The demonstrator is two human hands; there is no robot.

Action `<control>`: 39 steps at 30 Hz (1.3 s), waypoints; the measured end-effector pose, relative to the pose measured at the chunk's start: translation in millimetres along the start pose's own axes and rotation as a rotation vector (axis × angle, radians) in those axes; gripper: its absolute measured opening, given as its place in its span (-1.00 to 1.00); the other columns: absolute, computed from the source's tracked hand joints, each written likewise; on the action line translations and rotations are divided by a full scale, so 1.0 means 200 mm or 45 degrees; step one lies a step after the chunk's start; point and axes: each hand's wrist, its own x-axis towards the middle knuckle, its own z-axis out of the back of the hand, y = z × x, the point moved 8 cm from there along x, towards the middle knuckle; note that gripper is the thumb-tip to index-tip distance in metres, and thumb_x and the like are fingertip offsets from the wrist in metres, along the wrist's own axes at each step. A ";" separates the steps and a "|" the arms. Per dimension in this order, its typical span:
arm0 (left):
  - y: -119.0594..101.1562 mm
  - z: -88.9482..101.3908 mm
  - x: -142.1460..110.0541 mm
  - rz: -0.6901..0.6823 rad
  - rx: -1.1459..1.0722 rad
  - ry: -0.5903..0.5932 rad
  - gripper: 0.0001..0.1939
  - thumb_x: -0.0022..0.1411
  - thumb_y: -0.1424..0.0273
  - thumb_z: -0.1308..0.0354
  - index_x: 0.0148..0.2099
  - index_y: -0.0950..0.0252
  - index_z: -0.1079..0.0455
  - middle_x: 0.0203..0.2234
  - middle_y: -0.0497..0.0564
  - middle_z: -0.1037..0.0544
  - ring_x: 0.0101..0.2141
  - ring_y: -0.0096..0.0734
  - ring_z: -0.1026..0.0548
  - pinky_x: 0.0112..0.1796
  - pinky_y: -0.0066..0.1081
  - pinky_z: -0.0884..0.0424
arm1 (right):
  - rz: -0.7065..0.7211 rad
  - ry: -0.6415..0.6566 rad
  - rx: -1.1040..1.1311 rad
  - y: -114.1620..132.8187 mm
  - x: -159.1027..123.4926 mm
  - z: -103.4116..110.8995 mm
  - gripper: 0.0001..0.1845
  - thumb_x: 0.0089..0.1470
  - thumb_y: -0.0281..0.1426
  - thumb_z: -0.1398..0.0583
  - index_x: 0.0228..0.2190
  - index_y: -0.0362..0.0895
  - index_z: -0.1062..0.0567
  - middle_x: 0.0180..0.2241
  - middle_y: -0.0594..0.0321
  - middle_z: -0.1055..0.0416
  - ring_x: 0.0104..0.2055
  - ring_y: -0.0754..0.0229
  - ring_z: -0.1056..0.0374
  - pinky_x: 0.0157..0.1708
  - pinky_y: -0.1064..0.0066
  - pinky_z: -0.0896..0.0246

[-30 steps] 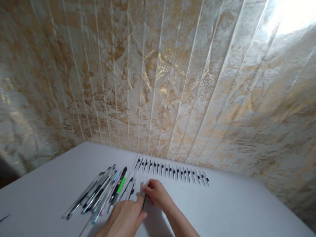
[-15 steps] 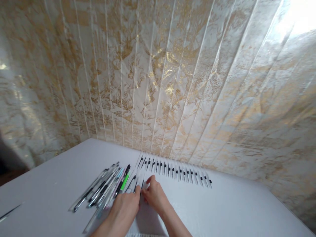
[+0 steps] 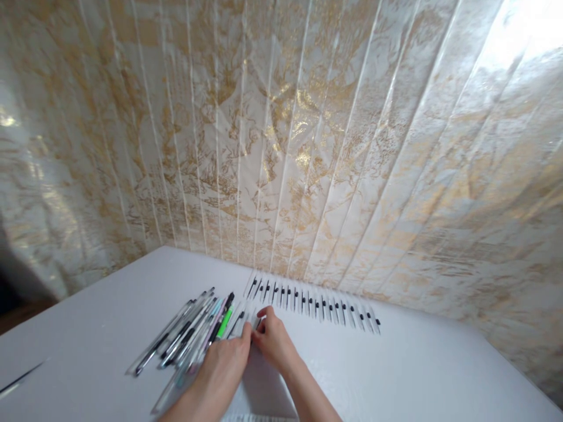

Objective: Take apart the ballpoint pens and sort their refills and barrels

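My left hand (image 3: pixel 226 366) and my right hand (image 3: pixel 275 344) meet fingertip to fingertip over a clear pen with a black part (image 3: pixel 256 322) on the white table (image 3: pixel 396 375). Both hands pinch at it, fingers curled. Left of the hands lies a loose pile of pens (image 3: pixel 189 337), among them one with a green barrel (image 3: pixel 224 322). Beyond the hands, a row of several clear pens with black clips (image 3: pixel 314 305) lies side by side near the wall.
A wall with a shiny gold-and-white marbled covering (image 3: pixel 281 146) rises right behind the table. A single thin dark pen (image 3: pixel 20 380) lies at the table's far left edge. A white ribbed object (image 3: pixel 255 418) peeks in at the bottom edge.
The hands have moved forward and come together at the pen near the pile; the view has shifted a little to the left and down.
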 end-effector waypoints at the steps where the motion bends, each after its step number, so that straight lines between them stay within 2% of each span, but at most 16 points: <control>1: 0.00 0.00 0.00 0.004 0.009 0.003 -0.59 0.17 0.64 0.04 0.07 0.39 -0.33 -0.36 0.26 -0.65 -0.28 0.02 -0.63 -0.28 -0.23 -0.52 | 0.009 -0.002 0.018 0.00 0.00 0.00 -0.66 -0.12 -0.65 -0.15 -0.29 -0.10 -0.28 -0.60 0.43 -0.31 -0.51 0.23 -0.29 -0.51 0.50 -0.06; 6: 0.01 -0.02 0.02 0.005 0.058 0.013 -0.57 0.22 0.68 0.08 0.10 0.38 -0.33 -0.34 0.24 -0.65 -0.28 0.01 -0.63 -0.29 -0.21 -0.53 | 0.035 -0.007 0.108 0.00 0.02 0.00 -0.66 -0.11 -0.70 -0.07 -0.29 -0.10 -0.27 -0.57 0.43 -0.30 -0.51 0.29 -0.24 -0.48 0.52 -0.07; 11: 0.01 0.00 0.00 -0.017 -0.012 0.035 -0.64 0.26 0.61 0.07 0.08 0.36 -0.30 -0.35 0.20 -0.64 -0.28 0.01 -0.62 -0.30 -0.21 -0.51 | -0.007 0.025 0.277 -0.05 -0.01 0.02 -0.70 -0.04 -0.64 0.05 -0.28 -0.09 -0.23 -0.54 0.41 -0.30 -0.64 0.33 -0.12 -0.65 0.55 0.02; 13: 0.00 0.03 -0.01 -0.068 -0.238 -0.055 -0.67 0.29 0.59 0.16 0.03 0.34 -0.29 -0.32 0.18 -0.61 -0.26 -0.06 -0.61 -0.27 -0.22 -0.49 | 0.015 0.038 0.410 -0.06 -0.06 0.03 -0.76 -0.02 -0.58 0.03 -0.29 -0.09 -0.25 -0.56 0.42 -0.28 -0.63 0.33 -0.11 -0.66 0.56 0.04; 16: -0.01 0.12 -0.03 -0.204 -0.837 -0.348 -0.68 0.31 0.55 0.27 -0.06 0.27 -0.26 -0.22 0.13 -0.53 -0.19 -0.26 -0.55 -0.15 -0.30 -0.44 | 0.094 0.146 0.581 -0.03 -0.18 0.03 -0.81 -0.04 -0.50 -0.06 -0.30 -0.10 -0.30 -0.59 0.45 -0.25 -0.62 0.34 -0.09 -0.64 0.56 0.03; 18: 0.00 0.12 -0.04 -0.220 -1.238 -0.459 -0.72 0.31 0.48 0.25 -0.08 0.23 -0.26 -0.20 0.09 -0.49 -0.15 -0.31 -0.51 -0.10 -0.33 -0.41 | 0.111 0.254 0.661 0.00 -0.25 -0.02 -0.80 -0.09 -0.48 -0.12 -0.31 -0.11 -0.32 -0.58 0.46 -0.24 -0.63 0.37 -0.07 -0.64 0.56 0.02; 20: 0.00 0.05 -0.03 -0.160 -1.570 -0.424 -0.74 0.28 0.40 0.20 -0.10 0.23 -0.28 -0.22 0.06 -0.47 -0.16 -0.27 -0.49 -0.14 -0.32 -0.43 | 0.103 0.290 0.709 0.02 -0.30 -0.05 -0.82 -0.11 -0.46 -0.17 -0.35 -0.11 -0.33 -0.57 0.47 -0.23 -0.63 0.39 -0.05 -0.64 0.56 0.03; 22: -0.01 -0.03 -0.01 -0.106 -1.802 -0.347 -0.76 0.23 0.37 0.12 -0.12 0.24 -0.31 -0.23 0.07 -0.46 -0.15 -0.23 -0.49 -0.17 -0.30 -0.44 | 0.074 0.255 0.695 0.02 -0.32 -0.07 -0.87 -0.08 -0.41 -0.19 -0.41 -0.11 -0.31 -0.60 0.47 -0.22 -0.64 0.39 -0.04 -0.63 0.56 0.04; 25: -0.03 -0.09 0.02 -0.097 -1.932 -0.315 -0.74 0.19 0.32 0.03 -0.11 0.27 -0.34 -0.16 0.10 -0.48 -0.05 -0.16 -0.45 -0.05 -0.22 -0.39 | 0.013 0.250 0.547 0.03 -0.31 -0.06 -0.93 -0.01 -0.41 -0.13 -0.48 -0.10 -0.30 -0.66 0.47 -0.21 -0.68 0.38 -0.04 -0.62 0.54 0.03; 28: 0.03 -0.08 0.06 -0.111 -1.798 -0.441 -0.69 0.21 0.30 0.01 -0.02 0.26 -0.32 -0.02 0.14 -0.45 0.06 -0.14 -0.38 0.08 -0.13 -0.26 | -0.040 0.182 0.160 0.03 -0.25 0.04 -0.87 -0.02 -0.47 -0.13 -0.57 -0.11 -0.32 -0.69 0.40 -0.26 -0.65 0.33 -0.16 -0.58 0.52 -0.01; 30: 0.10 -0.04 0.08 -0.113 -1.541 -0.570 -0.66 0.21 0.38 0.01 0.04 0.24 -0.28 0.04 0.14 -0.42 0.09 -0.16 -0.35 0.12 -0.08 -0.20 | -0.092 0.033 -0.170 0.03 -0.19 0.15 -0.82 -0.01 -0.47 -0.14 -0.62 -0.12 -0.35 -0.69 0.32 -0.33 -0.59 0.27 -0.27 -0.53 0.50 -0.05; 32: 0.16 0.00 0.10 -0.094 -1.184 -0.685 -0.60 0.19 0.49 0.05 0.09 0.24 -0.25 0.06 0.15 -0.41 0.10 -0.15 -0.32 0.12 -0.03 -0.18 | -0.144 -0.058 -0.372 0.03 -0.12 0.23 -0.77 0.02 -0.44 -0.13 -0.63 -0.13 -0.39 -0.68 0.23 -0.39 -0.54 0.20 -0.35 -0.48 0.47 -0.08; 35: 0.21 0.02 0.11 -0.080 -0.673 -0.733 -0.53 0.18 0.61 0.11 0.13 0.31 -0.23 0.04 0.21 -0.43 0.10 -0.10 -0.31 0.06 -0.01 -0.21 | -0.168 -0.067 -0.451 0.03 -0.01 0.23 -0.69 0.06 -0.43 -0.11 -0.67 -0.15 -0.44 -0.67 0.10 -0.44 -0.50 0.13 -0.40 -0.43 0.43 -0.12; 39: 0.20 -0.02 0.12 -0.094 -0.319 -0.641 -0.51 0.20 0.66 0.15 0.17 0.40 -0.20 0.04 0.25 -0.45 0.12 -0.06 -0.30 0.04 -0.03 -0.23 | -0.159 -0.065 -0.506 0.04 0.04 0.17 -0.64 0.11 -0.48 -0.05 -0.62 -0.19 -0.52 -0.58 0.00 -0.51 -0.44 0.10 -0.45 -0.42 0.42 -0.14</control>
